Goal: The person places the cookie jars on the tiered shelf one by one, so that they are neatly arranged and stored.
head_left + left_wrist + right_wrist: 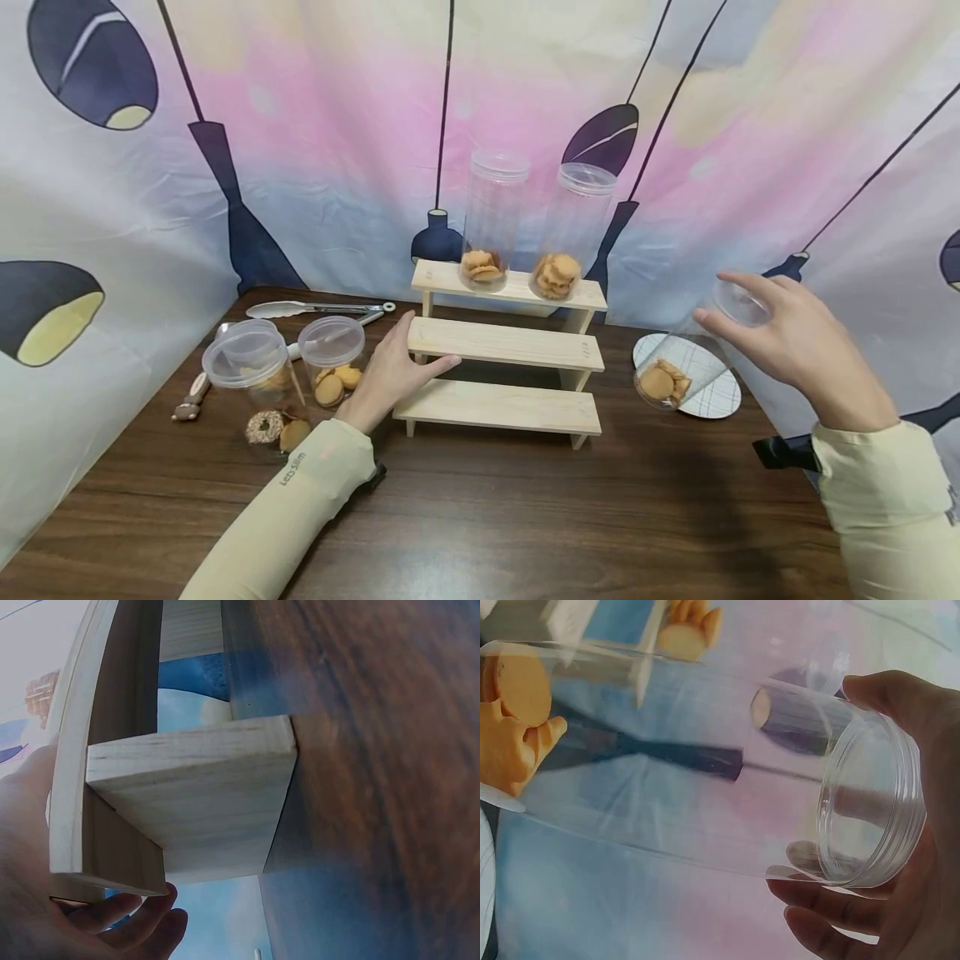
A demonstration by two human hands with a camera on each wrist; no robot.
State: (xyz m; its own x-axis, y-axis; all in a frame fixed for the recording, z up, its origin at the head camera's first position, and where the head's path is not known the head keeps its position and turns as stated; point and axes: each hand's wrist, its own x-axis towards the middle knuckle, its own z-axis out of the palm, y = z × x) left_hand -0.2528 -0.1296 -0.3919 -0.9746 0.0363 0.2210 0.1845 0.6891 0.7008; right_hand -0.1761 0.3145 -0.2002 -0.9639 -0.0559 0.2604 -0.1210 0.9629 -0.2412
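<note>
My right hand (783,333) grips a tall clear plastic jar (693,354) around its lid end, thumb on one side and fingers on the other. The jar is tilted in the air, with cookies (517,712) gathered at its lower end. On the left, my left hand (393,367) holds the left end of a three-tier wooden stand (502,343); its fingers (150,919) curl at the end of a board in the left wrist view. Two similar jars (487,217) (573,225) with cookies stand upright on the top tier.
Two lidded jars (262,383) (332,358) of cookies stand on the brown table (480,517), left of the stand. Behind them lie tongs (322,308) and a brown-handled utensil (193,396). A white patterned plate (723,400) is at right. A printed curtain (337,167) hangs behind.
</note>
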